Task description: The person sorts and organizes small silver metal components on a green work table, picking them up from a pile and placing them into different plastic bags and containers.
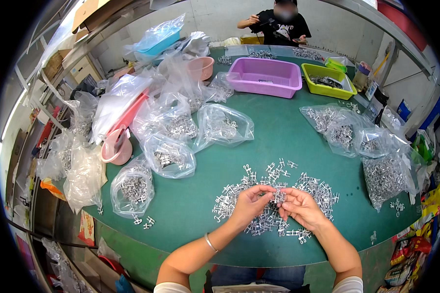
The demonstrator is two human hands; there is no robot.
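Observation:
My left hand (250, 206) and my right hand (302, 209) meet over a loose pile of small silver metal pieces (314, 189), which look like little hooked clips. Thumbs and fingers of both hands are pinched together on a small silver metal piece (278, 197) held between them. Its exact shape is partly hidden by the fingertips. The pile spreads around and under both hands on the green table (190, 215). A couple of similar loose pieces (149, 223) lie to the left, beside an opened clear bag (133, 188) filled with more of them.
Clear bags (175, 156) of metal pieces crowd the left; a fuller bag (387, 180) sits at the right. Farther back stand a purple basket (266, 90), a yellow-green basket (322, 89) and a pink cup (116, 150). Across the table is another person (281, 27).

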